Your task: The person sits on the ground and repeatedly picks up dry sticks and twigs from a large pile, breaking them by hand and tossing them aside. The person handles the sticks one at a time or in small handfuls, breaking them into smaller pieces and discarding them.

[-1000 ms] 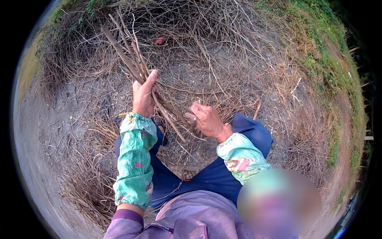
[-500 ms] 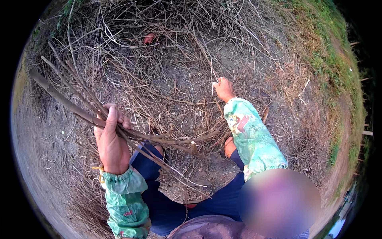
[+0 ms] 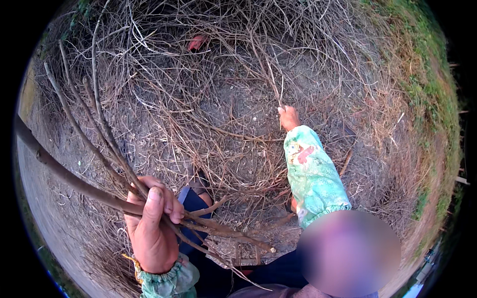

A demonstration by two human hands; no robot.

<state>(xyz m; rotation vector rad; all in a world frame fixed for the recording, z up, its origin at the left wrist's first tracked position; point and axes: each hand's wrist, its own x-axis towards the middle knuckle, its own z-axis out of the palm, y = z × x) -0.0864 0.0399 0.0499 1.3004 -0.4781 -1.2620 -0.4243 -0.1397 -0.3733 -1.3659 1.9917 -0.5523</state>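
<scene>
Several brown branches (image 3: 74,185) lie bundled in my left hand (image 3: 155,223), whose fingers and thumb wrap round them at the lower left. The thickest one reaches toward the left rim, while thinner ones fan upward and cut ends point right across my legs. My right hand (image 3: 288,118) stretches forward at the centre right, closed on the near end of a thin stick (image 3: 271,82). That stick runs away from me into the brush pile (image 3: 208,20), where its far end is lost among other twigs. Green patterned sleeves cover both forearms.
A tangle of dry twigs spreads over the bare soil (image 3: 238,111) between my hands and feet. In the pile at the far side sits a reddish object (image 3: 197,42), its kind unclear. Green grass (image 3: 427,94) grows along the right edge. A blurred patch hides the lower right.
My left hand has come nearer and lower, tilting the branch bundle more upright. My right hand has shifted slightly right and down, still holding the thin stick. The view has moved a little.
</scene>
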